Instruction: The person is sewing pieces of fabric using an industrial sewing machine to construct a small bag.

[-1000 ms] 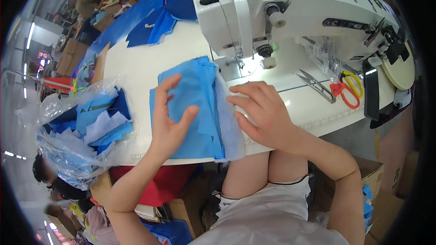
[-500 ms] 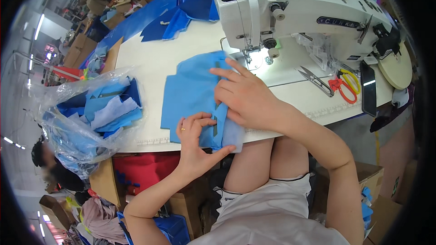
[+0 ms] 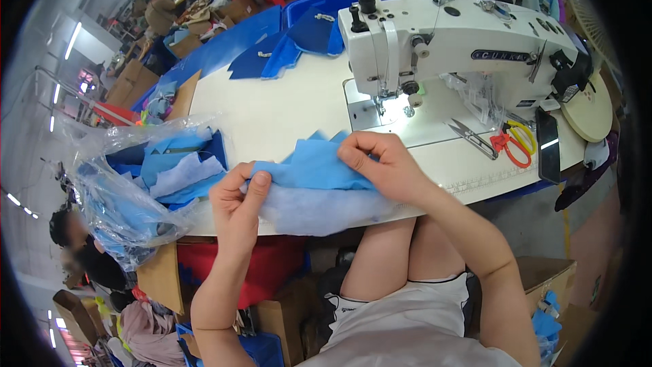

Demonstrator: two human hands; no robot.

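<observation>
A light-blue fabric piece (image 3: 314, 166) with a pale, fleecy layer (image 3: 319, 209) hanging below it is stretched between my hands at the front edge of the sewing table. My left hand (image 3: 238, 194) pinches its left end between thumb and fingers. At the right end, my right hand (image 3: 382, 163) grips the blue layer with thumb and curled fingers. The white sewing machine (image 3: 448, 47) stands just beyond, its lit needle area (image 3: 390, 110) behind my right hand. The zip seen earlier on the fabric is hidden from this side.
At the left, a clear plastic bag (image 3: 129, 211) holds blue fabric pieces. Dark-blue pieces (image 3: 299, 37) lie at the back. Right of the machine's needle are thread snips (image 3: 474, 139), red-handled scissors (image 3: 513, 149) and a phone (image 3: 547, 146). A person (image 3: 85, 248) is at far left.
The fabric lay flat under both hands; now it is lifted and turned, its pale layer hanging toward me. My left hand moved left and up, and both hands now pinch its ends.
</observation>
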